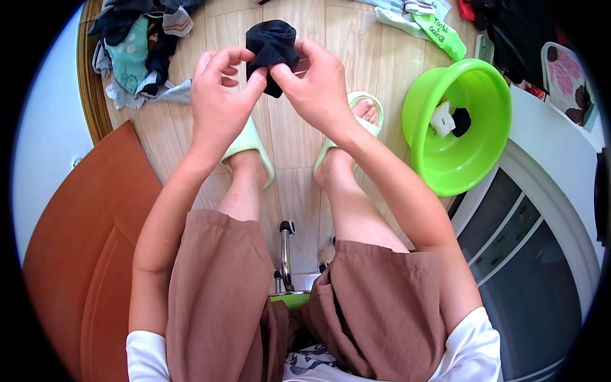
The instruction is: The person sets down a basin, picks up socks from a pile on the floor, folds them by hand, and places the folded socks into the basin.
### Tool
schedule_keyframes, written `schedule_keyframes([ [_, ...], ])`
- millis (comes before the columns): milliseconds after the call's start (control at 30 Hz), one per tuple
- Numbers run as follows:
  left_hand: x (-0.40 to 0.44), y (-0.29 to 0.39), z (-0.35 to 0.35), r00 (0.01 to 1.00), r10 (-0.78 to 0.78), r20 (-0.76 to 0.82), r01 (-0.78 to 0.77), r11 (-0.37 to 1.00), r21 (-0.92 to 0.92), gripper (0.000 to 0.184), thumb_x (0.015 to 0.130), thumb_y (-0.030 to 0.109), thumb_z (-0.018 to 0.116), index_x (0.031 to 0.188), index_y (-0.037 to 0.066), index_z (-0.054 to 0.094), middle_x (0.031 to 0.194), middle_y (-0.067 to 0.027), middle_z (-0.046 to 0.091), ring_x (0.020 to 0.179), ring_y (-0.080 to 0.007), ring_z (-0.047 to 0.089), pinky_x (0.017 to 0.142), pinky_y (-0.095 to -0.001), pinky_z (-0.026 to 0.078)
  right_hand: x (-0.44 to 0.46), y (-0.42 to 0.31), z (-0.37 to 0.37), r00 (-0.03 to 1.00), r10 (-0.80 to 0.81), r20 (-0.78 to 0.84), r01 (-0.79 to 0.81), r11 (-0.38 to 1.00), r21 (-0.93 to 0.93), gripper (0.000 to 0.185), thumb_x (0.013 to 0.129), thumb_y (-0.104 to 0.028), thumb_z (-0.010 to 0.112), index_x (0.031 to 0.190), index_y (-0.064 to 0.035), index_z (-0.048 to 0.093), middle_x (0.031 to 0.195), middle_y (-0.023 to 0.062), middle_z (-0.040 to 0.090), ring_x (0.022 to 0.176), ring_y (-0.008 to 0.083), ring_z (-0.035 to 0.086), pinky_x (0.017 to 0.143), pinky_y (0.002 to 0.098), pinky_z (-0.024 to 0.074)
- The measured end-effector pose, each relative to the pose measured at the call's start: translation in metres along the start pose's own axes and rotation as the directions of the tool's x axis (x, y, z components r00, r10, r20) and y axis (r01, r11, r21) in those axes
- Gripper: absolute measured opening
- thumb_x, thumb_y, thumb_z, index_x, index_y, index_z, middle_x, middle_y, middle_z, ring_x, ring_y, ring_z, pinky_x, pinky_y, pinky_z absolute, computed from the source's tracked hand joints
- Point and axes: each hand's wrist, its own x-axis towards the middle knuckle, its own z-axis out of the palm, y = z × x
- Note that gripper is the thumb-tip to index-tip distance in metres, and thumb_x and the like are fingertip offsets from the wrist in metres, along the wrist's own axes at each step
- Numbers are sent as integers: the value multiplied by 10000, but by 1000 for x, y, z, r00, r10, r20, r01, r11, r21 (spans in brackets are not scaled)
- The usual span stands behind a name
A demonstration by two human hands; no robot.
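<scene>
Between my two hands, above the floor and my feet, is a bunched-up black sock (270,41). My left hand (219,95) pinches its left side between thumb and fingers. On the other side, my right hand (318,89) grips it with the thumb in front and the fingers partly hidden behind. The sock's lower end hangs between my thumbs. To the right, a bright green basin (423,146) holds a small white bundle (442,120) and a small black bundle (461,121), both apparently folded socks.
A pile of dark and teal socks (130,57) lies at the upper left. More socks, including a bright green sock (440,36), lie at the upper right. A brown door panel (89,254) stands left, a white-framed cabinet (528,235) right. Pale green slippers (251,149) are on my feet.
</scene>
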Motion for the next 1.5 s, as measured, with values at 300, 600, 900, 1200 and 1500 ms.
schedule_keyframes([
  [300, 7, -25, 1, 816, -344, 465, 500, 16, -866, 90, 1028, 104, 486, 1099, 50, 499, 1096, -103, 636, 1035, -199, 637, 981, -375, 517, 1, 21, -4, 999, -21, -34, 17, 993, -115, 266, 813, -122, 680, 1017, 40, 627, 930, 176, 685, 769, 217, 676, 657, 339, 541],
  [600, 1, -20, 10, 862, -358, 360, 417, 95, -904, 117, 1015, 132, 555, 1126, 103, 532, 1036, -59, 655, 942, -145, 667, 822, -296, 569, 7, -2, 1, 825, 399, 401, -522, 266, 810, 267, 1011, -122, 457, 1223, -24, 586, 1120, 112, 676, 992, 212, 683, 808, 415, 594],
  [900, 17, -17, 18, 942, -335, -29, 109, 386, -916, 94, 1003, 127, 586, 1075, 67, 574, 954, -45, 679, 822, -120, 665, 721, -249, 564, -5, -18, 14, 861, 314, 399, -508, 511, 693, 289, 1050, -215, 441, 1290, -87, 541, 1102, 53, 653, 933, 142, 675, 722, 312, 605],
  [1200, 22, -46, 24, 928, -290, 235, 324, 313, -893, 135, 1014, 221, 577, 1066, 97, 563, 847, -8, 639, 705, -94, 630, 617, -245, 528, -8, -20, 1, 767, 140, 626, -552, 641, 533, 437, 1052, -424, 459, 1220, -32, 551, 1068, 57, 658, 941, 137, 648, 832, 308, 537],
  [1500, 1, -32, 30, 680, -541, 495, 664, 168, -729, 254, 1052, 301, 467, 1131, 104, 605, 1066, 7, 644, 1005, -118, 625, 894, -279, 502, -9, -17, 7, 992, 50, 119, -52, 999, 7, 328, 996, -290, 563, 1020, 36, 550, 958, 269, 645, 894, 422, 633, 778, 453, 497],
])
